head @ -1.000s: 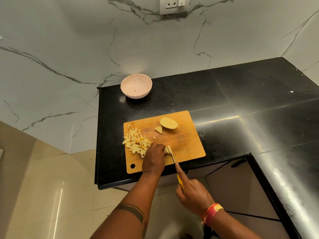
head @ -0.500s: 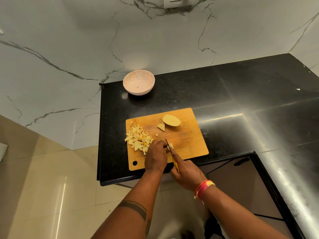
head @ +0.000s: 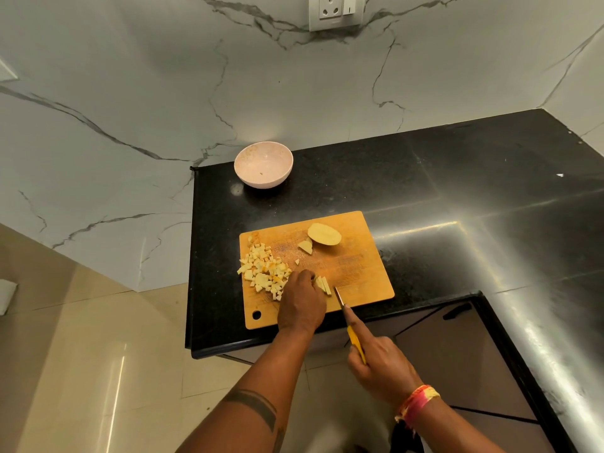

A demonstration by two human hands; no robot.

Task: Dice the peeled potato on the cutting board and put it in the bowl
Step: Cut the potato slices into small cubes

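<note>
An orange cutting board (head: 359, 266) lies on the black counter. A pile of diced potato (head: 263, 271) covers its left side. A peeled potato half (head: 324, 234) and a small slice (head: 305, 246) lie at the board's far edge. My left hand (head: 302, 302) holds down several potato strips (head: 323, 284) near the board's front. My right hand (head: 380, 364) grips a yellow-handled knife (head: 346, 313), forefinger along its spine, the blade tip just right of the strips. A pale pink bowl (head: 263, 164) stands beyond the board, holding only a tiny scrap.
The black counter (head: 457, 197) runs right and turns toward me along the right side. Its front edge lies just below the board. A marble wall with a socket (head: 336, 11) rises behind. Tiled floor shows at left.
My right hand has drawn back with the knife, so the blade now lies off to the right of the strips. My left hand stays on them. The camera shifted slightly.
</note>
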